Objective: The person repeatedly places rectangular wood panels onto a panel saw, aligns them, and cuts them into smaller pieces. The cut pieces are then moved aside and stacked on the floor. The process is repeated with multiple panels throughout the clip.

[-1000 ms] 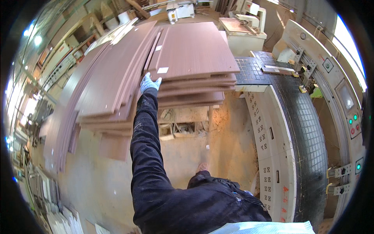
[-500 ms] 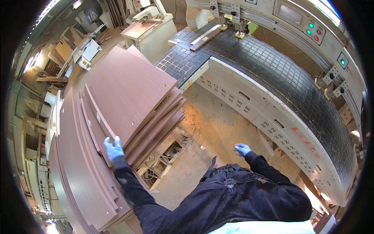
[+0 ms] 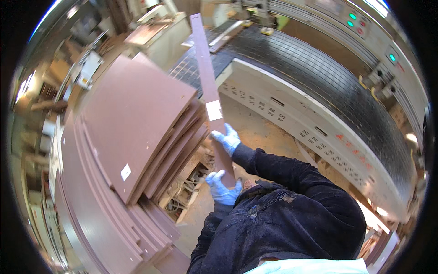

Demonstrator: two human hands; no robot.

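Upright in front of me stands a long, narrow brown wood strip (image 3: 205,68), with a white label partway along its face. Both my hands, in light blue gloves, grip it near its lower end. My left hand (image 3: 222,188) is closed round the bottom, thumb across the face. Higher up, my right hand (image 3: 227,138) clasps the strip's right edge. On the left lies a stack of wide brown panels (image 3: 132,109), its top one bearing a white label (image 3: 126,172).
More brown panels (image 3: 93,201) lean in layers at the far left. A machine with a black gridded bed (image 3: 315,77) curves along the right, its control panel (image 3: 356,20) above. Cables and wood pieces (image 3: 175,194) lie beside the stack. A white cabinet (image 3: 159,41) stands behind.
The wood strip has been lifted off the panel stack and swung right, upright before me. My left hand moved right with it, and my right hand has come up and taken hold too.
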